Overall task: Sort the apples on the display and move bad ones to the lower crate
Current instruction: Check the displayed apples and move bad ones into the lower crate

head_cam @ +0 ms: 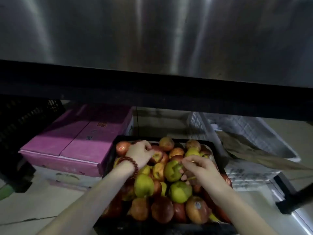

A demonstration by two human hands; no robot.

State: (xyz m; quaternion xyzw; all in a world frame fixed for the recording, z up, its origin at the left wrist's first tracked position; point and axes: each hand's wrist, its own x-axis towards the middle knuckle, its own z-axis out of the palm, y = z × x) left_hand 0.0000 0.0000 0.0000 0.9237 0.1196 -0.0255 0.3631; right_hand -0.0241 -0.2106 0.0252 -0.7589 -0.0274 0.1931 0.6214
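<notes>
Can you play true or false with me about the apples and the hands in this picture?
1. Both hands are over the black crate full of apples. True.
2. The right hand touches a green apple. True.
3. All the apples in the crate are red. False: red and green ones are mixed together.
4. The left hand wears a bead bracelet on its wrist. True.
5. The box to the left of the crate is blue. False: it is pink, and its flaps are closed.
6. The white basket on the right is piled with apples. False: no apples show in it.
</notes>
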